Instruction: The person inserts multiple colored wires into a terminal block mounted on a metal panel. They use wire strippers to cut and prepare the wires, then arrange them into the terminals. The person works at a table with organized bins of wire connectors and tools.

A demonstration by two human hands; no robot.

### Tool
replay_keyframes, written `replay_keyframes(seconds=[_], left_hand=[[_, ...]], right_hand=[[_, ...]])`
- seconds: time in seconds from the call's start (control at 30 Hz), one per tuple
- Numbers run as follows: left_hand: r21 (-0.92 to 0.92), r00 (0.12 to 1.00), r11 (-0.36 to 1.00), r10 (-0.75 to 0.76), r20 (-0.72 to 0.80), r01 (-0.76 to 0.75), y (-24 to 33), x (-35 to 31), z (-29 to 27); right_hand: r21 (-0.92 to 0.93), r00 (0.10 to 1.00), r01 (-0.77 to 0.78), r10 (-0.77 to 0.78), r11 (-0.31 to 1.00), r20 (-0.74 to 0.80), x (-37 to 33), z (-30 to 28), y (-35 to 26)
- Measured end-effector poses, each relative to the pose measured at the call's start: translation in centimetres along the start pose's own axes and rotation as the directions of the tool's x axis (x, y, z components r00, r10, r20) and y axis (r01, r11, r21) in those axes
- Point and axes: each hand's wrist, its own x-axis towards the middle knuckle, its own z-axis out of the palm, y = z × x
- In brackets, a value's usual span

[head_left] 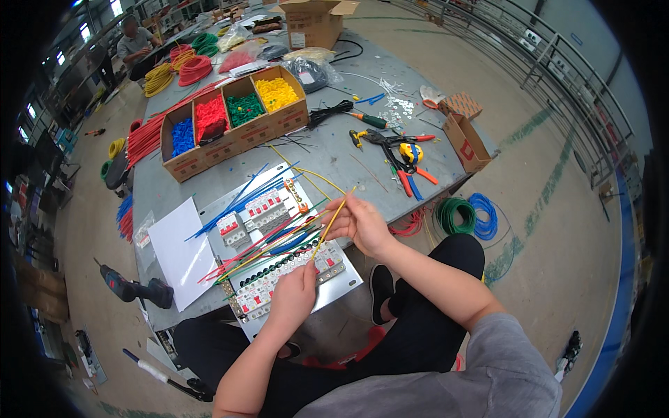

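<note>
While many coloured wires (244, 244) already fan out leftward from the metal mounting plate (341, 282), the white sheet (182, 252) and cordless drill (132, 289) at the far left lie untouched. On the plate, two rows of circuit breakers (261, 212) and a terminal strip (289, 272) appear fitted, with several leads seated, so the wiring looks partly done. The left hand (293, 296) rests closed at the terminal strip, pinching the lower end of a yellow wire (331, 221). The right hand (362, 223) grips its upper part between fingers. Cutters and pliers (404, 157) lie beyond on the table (334, 157); judging by the loose ends, more connections remain.
</note>
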Motion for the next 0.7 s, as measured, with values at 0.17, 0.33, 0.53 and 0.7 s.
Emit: replay_keyframes(seconds=[0.17, 0.33, 0.53, 0.7], left_hand=[[0.079, 0.999, 0.996, 0.050, 0.007, -0.050, -0.2, -0.3, -0.1], [0.160, 0.992, 0.980, 0.126, -0.021, -0.121, 0.5, -0.7, 0.0], [0.173, 0.988, 0.974, 0.155, -0.025, -0.148, 0.1, -0.7, 0.3], [-0.100, 0.994, 0.993, 0.049, -0.096, -0.058, 0.4, -1.0, 0.3]], right_hand=[[0.051, 0.997, 0.005, -0.002, 0.999, -0.073, -0.1, -0.7, -0.7], [0.019, 0.991, 0.062, -0.059, 0.998, -0.117, -0.1, -1.8, -0.2], [0.040, 0.991, 0.095, -0.091, 0.995, -0.102, 0.1, -1.5, -0.2], [0.088, 0.993, 0.086, -0.078, 0.992, -0.093, 0.2, -1.6, -1.4]])
